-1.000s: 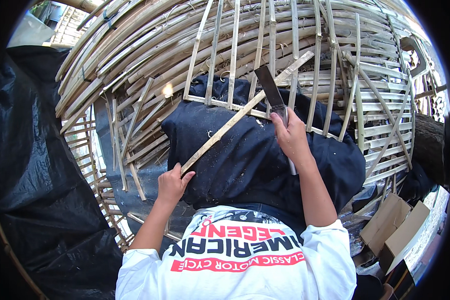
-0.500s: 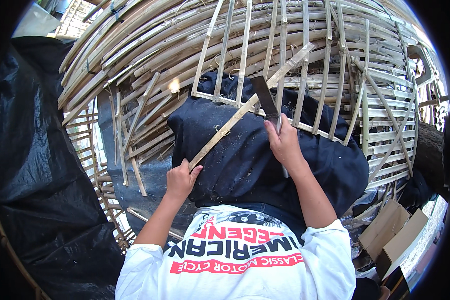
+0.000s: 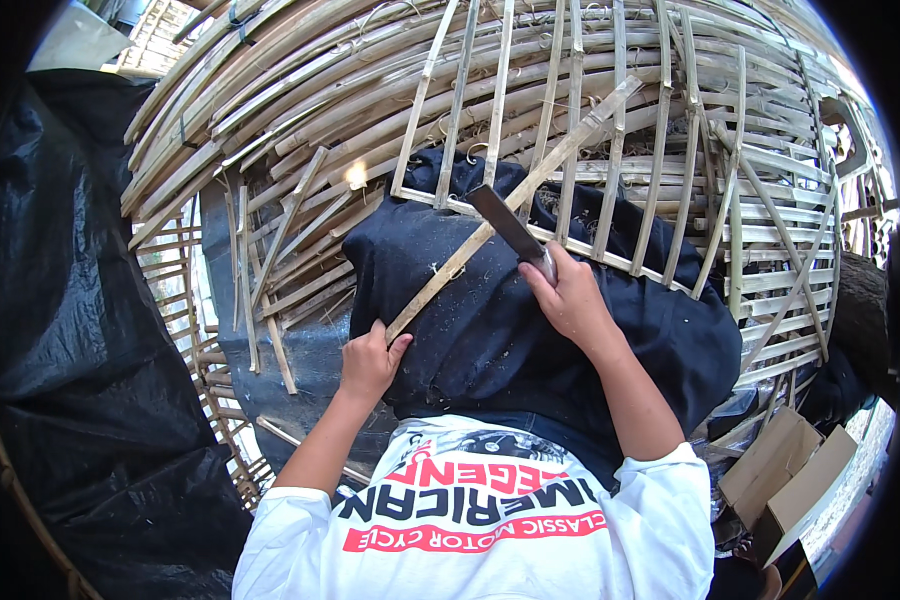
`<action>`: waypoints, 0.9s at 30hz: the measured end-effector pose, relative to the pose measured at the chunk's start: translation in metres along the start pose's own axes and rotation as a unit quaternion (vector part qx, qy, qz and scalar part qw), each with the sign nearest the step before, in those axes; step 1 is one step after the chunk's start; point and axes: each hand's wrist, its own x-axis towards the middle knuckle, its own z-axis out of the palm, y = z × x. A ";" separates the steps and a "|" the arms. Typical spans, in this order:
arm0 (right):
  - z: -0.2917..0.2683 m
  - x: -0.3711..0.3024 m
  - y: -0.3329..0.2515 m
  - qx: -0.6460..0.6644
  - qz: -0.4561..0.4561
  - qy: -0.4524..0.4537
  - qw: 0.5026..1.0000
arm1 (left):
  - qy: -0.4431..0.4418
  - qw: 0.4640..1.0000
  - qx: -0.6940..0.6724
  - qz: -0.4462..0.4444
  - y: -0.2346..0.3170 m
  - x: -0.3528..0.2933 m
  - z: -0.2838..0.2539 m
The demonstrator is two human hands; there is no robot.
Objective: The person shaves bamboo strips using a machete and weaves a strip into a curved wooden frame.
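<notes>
My left hand (image 3: 369, 362) is closed around the near end of a long pale bamboo strip (image 3: 452, 268), which slants up and away to the right. In my right hand (image 3: 568, 298) is a broad, dark-bladed knife (image 3: 510, 228), gripped by its handle. Its blade lies across the strip near the middle of its length; whether it cuts in or only touches, I cannot tell. Shavings cling to the strip. Beneath both hands a black cloth (image 3: 490, 340) covers my lap. A frame of bamboo slats (image 3: 625, 262) rests its near bar on that cloth.
Long split bamboo poles (image 3: 300, 95) are piled across the far side, with short bamboo pieces (image 3: 290, 225) at the left. Black plastic sheeting (image 3: 80, 300) hangs far left. An open cardboard box (image 3: 785, 465) stands at the lower right, near a dark log (image 3: 863, 310).
The knife has shifted left and nearer along the bamboo strip, its blade now tilted more toward the left. My left hand keeps its hold on the strip, and the view has shifted slightly.
</notes>
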 end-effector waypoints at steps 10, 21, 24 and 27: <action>0.013 0.000 -0.003 -0.017 -0.004 -0.053 0.998 | -0.016 1.000 -0.008 -0.014 -0.002 0.000 0.000; 0.033 -0.012 -0.001 -0.003 -0.003 -0.052 0.999 | -0.024 0.999 -0.015 -0.028 0.000 0.004 0.002; 0.042 -0.027 -0.006 -0.123 -0.064 -0.097 0.986 | -0.023 0.999 -0.020 -0.023 -0.003 0.002 0.004; 0.027 -0.020 -0.014 -0.062 -0.027 -0.108 0.992 | -0.011 0.999 -0.030 -0.019 -0.001 0.000 -0.001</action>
